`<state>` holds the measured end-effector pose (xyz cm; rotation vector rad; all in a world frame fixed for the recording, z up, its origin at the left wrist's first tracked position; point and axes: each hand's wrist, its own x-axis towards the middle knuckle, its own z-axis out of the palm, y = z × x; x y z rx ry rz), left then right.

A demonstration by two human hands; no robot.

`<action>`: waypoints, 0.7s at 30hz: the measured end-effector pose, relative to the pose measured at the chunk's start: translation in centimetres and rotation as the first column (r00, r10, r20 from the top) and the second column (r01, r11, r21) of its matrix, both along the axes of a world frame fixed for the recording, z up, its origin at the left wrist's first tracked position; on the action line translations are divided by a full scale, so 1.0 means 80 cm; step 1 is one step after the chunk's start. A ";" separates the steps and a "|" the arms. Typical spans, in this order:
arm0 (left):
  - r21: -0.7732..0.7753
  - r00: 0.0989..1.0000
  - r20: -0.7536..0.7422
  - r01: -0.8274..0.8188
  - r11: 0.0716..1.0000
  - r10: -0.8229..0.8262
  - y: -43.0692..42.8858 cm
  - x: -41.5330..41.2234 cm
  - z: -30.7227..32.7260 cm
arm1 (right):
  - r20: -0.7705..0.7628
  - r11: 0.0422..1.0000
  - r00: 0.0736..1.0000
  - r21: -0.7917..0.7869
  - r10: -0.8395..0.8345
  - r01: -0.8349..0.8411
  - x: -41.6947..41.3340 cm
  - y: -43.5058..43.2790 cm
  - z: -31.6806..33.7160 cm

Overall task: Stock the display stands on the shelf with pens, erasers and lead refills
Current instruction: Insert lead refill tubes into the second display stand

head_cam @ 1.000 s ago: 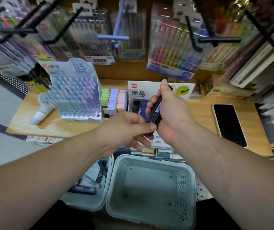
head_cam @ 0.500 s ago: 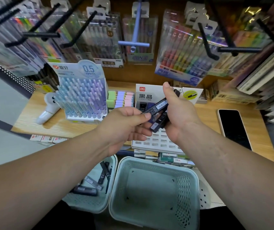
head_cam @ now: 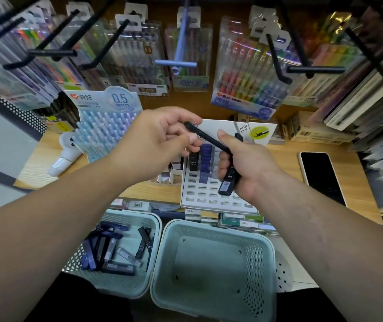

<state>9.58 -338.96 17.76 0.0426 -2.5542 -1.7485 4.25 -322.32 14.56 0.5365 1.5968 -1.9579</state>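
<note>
Nearest me, loose lead refill cases (head_cam: 106,249) lie in the left basket (head_cam: 139,216). Just beyond, my right hand (head_cam: 244,163) grips a bundle of black cases (head_cam: 228,183), fingers covering their middles. My left hand (head_cam: 160,138) pinches one slim black case (head_cam: 206,137) by its tip. Behind them, the white display stand (head_cam: 209,196) holds blue and black cases, partly hidden by both hands.

Left hand (head_cam: 162,138): raised, fingers curled, pinching one end of a refill case (head_cam: 209,138).
Right hand (head_cam: 246,163): fist gripping a bundle of cases (head_cam: 227,184).
Forearms: both stretched forward.
</note>
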 end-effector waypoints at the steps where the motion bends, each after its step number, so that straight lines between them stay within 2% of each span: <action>1: -0.055 1.000 -0.021 0.009 0.998 -0.010 -0.002 -0.001 -0.001 | 0.010 1.000 1.000 -0.007 0.012 -0.012 0.000 0.002 0.000; 5: -0.203 0.994 -0.098 0.021 0.979 -0.041 -0.009 -0.011 -0.001 | 0.003 0.998 1.000 0.056 0.002 -0.002 -0.003 0.015 0.000; 7: -0.213 0.994 -0.105 0.012 0.977 -0.035 -0.016 -0.020 0.000 | 0.010 0.995 0.998 0.074 -0.061 0.060 -0.006 0.021 -0.001; 10: -0.192 0.994 -0.069 -0.097 0.977 0.085 -0.032 -0.030 -0.006 | 0.011 0.993 0.995 0.067 -0.098 0.097 -0.009 0.027 0.001; 13: -0.382 0.980 -0.099 -0.198 0.903 0.174 -0.038 -0.035 -0.019 | -0.009 0.995 0.997 0.063 -0.080 0.080 -0.009 0.032 0.003; 21: -0.568 0.983 -0.178 -0.148 0.809 0.055 -0.035 -0.041 -0.055 | -0.030 0.996 0.997 0.060 -0.070 0.072 -0.006 0.038 0.008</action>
